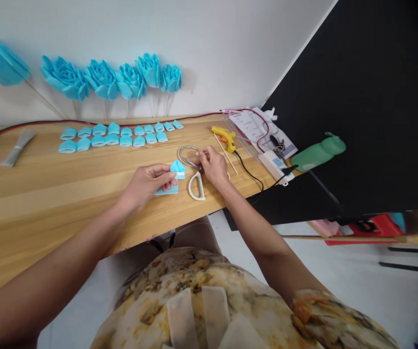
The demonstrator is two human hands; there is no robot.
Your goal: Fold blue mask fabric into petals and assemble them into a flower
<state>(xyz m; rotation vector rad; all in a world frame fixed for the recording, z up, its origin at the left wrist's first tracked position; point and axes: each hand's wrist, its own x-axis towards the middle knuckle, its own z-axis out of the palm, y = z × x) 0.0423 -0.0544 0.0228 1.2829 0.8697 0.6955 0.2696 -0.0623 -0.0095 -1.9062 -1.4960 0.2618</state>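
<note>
Patterned clothing [179,295] filled the space on the near side of the white-handled scissors [196,198]; left of the scissors, the left hand [145,183] pinched a folded blue piece [177,167] between thumb and fingers, above a flat blue sheet [168,191]; over the scissors bent the right hand [213,166], thumb and fingertips close together, though whether they gripped anything I could not tell; a pale ring [179,156] lay just beyond the scissors, a yellow glue gun [226,136] beyond and right of them, rows of blue petals [99,141] beyond and left.
</note>
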